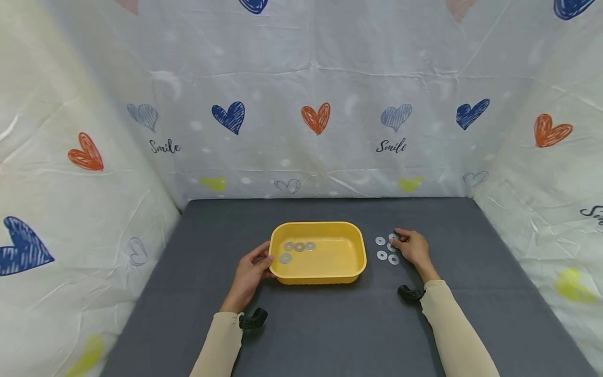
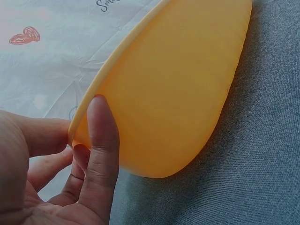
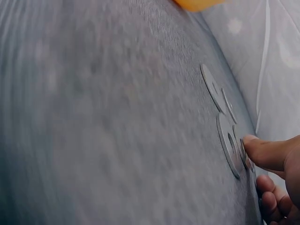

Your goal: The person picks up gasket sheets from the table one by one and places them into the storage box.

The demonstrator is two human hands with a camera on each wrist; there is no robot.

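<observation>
My left hand [image 1: 248, 275] grips the left end of a yellow plastic tray [image 1: 330, 280], thumb on one side of its rim and fingers on the other. Several grey flat washers [image 1: 285, 258] lie inside the tray toward its left. To the right of the tray, several more washers [image 1: 382, 255] lie grouped on the dark cloth. My right hand [image 1: 412, 247] is at the far right of this group, pinching a washer [image 1: 392, 237] between thumb and index finger at its edges. In the right wrist view the thumb [image 3: 262, 152] meets the washers; the index fingertip is hidden.
A dark grey cloth [image 1: 311, 335] covers the table. White sheets printed with hearts [image 1: 315, 119] hang behind it and along both sides. Each wrist wears a black band [image 1: 253, 319].
</observation>
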